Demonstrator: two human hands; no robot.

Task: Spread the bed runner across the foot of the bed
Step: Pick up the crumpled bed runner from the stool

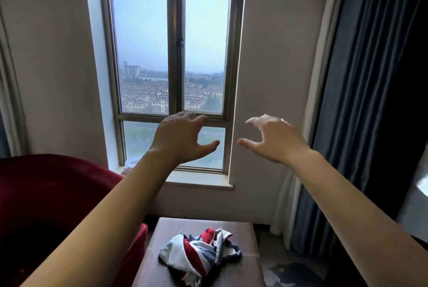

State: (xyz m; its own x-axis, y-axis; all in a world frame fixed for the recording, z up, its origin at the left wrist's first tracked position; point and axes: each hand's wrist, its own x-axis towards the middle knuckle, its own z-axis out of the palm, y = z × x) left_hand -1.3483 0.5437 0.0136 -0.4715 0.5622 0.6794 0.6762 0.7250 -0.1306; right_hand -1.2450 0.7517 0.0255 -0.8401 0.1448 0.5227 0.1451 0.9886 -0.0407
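A tall window (171, 38) fills the upper centre of the frame. Through it a hazy sky and rows of low buildings show, too soft to make out in detail. Its top is cut off by the frame edge.

A dark blue curtain (361, 78) hangs down the right side and runs out of the frame at top and right. A red armchair (46, 205) takes up the lower left. Only its curved back and part of the seat show, and the left forearm covers part of it.

Two bare forearms rise from the lower corners toward the window, with the elbows out of sight. A brown leather stool (245, 235) sits at bottom centre, its near end cut off by the lower edge.

The bed runner (199, 254), a cloth striped red, white and blue, lies crumpled in a heap on top of the stool. Its lower folds run off the bottom edge.

The left hand (179, 138) is raised in front of the lower panes, well above the runner, with its back to the camera. Its fingers curve loosely forward, the tips hidden behind the knuckles, and the thumb stretches right. It holds nothing.

The right hand (273, 137) hangs level with it, near but apart. Its fingers are bent like a loose claw, slightly spread, the thumb reaching left. It also holds nothing.
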